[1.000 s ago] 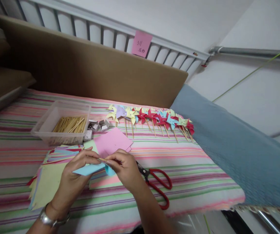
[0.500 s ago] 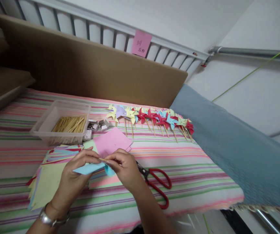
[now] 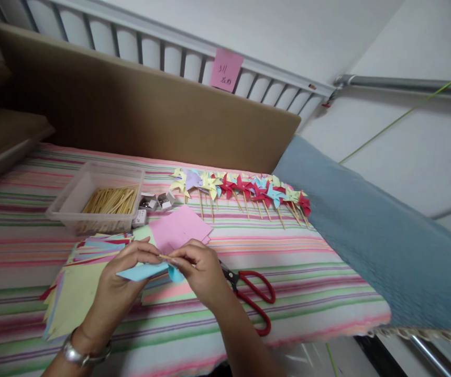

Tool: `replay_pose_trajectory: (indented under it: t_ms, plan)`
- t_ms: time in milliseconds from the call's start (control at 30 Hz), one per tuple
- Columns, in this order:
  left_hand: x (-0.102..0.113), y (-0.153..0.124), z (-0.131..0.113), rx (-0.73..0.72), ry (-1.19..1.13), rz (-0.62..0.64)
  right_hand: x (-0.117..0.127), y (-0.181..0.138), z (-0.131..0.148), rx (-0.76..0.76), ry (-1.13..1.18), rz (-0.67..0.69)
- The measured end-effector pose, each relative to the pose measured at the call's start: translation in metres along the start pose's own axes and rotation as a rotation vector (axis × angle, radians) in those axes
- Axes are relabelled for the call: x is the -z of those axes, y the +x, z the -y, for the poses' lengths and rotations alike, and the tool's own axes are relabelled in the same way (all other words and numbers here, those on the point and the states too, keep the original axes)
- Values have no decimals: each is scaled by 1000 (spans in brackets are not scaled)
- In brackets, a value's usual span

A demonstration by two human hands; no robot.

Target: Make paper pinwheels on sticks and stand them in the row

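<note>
Blue paper [image 3: 142, 272] + stick [image 3: 165, 256] betw. both hands, just below & L of frame ctr.
L hand [image 3: 117, 280]: fingers bent together, little gap, paper held under them; fingertips at stick's L end; thumb mostly hidden. R hand [image 3: 201, 269]: thumb + index pinched on stick, no gap seen; other fingers curled. Paper: long axis approx. horiz., pointed tip twd frame L, curled end R, under R fingertips. Stick: short visible bit, near level, slight dip to R; rest hidden. Scissors [image 3: 254, 296] just R of R hand, red handles twd lower R. Pinwheels [image 3: 243, 188] in row, upper ctr-right.
</note>
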State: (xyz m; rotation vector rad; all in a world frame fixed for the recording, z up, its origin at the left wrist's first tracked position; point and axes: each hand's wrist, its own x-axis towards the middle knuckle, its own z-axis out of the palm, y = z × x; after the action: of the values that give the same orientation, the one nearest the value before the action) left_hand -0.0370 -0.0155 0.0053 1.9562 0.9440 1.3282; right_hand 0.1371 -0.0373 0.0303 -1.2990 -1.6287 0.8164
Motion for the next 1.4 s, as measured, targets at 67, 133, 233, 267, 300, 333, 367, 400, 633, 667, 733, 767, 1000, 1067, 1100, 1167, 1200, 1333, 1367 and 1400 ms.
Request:
replay_pose_trajectory:
  t_ms: [67, 133, 233, 267, 300, 333, 367, 400, 633, 667, 733, 767, 1000, 1067, 1100, 1167, 1200, 1333, 1367, 1400]
  plan:
    - [0, 0, -1, 4, -1, -2, 0, 0, 0, -2, 0, 4]
    - [0, 0, -1, 10, -2, 1, 0, 0, 0, -5, -1, 4]
    - [-1, 0, 0, 12, -5, 5, 0, 0, 0, -3, -5, -2]
    - [-1, -1, 0, 11, -7, 7, 0, 0, 0, -2, -7, -4]
    - [-1, -1, 1, 6, -10, 5, -1, 0, 0, -1, -9, -5]
    - [-1, -1, 1, 1, -15, 4, -1, 0, 0, 0, -11, -6]
    - [-1, -1, 1, -3, -18, 2, -1, 0, 0, 1, -14, -7]
    - [-1, -1, 1, -3, -20, 2, -1, 1, 0, 3, -17, -8]
    - [-2, 0, -1, 17, -19, -3, 0, 0, 1, -6, -22, -8]
    - [-2, 0, -1, 21, -20, -1, 0, 0, 0, -5, -23, -6]
    - [-2, 0, -1, 21, -24, -1, 1, 0, -1, 0, -28, -4]
    - [-2, 0, -1, 19, -25, -1, 1, -1, -1, 2, -31, -5]
    - [-2, 0, 0, 11, -30, -4, 2, -2, 0, 12, -60, -7]
    - [-3, 0, 0, 13, -40, 3, 2, -2, 0, 10, -67, -4]
    - [-3, 0, 0, 16, -47, 7, 2, -2, 0, 9, -72, -2]
    - [-3, 0, 0, 18, -58, 10, 2, -3, 0, 11, -83, -2]
    - [-3, 0, 1, 19, -62, 11, 2, -3, 0, 13, -87, -2]
    - [-3, 0, 1, 22, -67, 11, 3, -3, 0, 22, -89, 5]
    - [-3, 0, 1, 23, -68, 11, 4, -3, 0, 27, -87, 8]
    - [-3, 0, 1, 23, -69, 11, 4, -2, 0, 33, -85, 12]
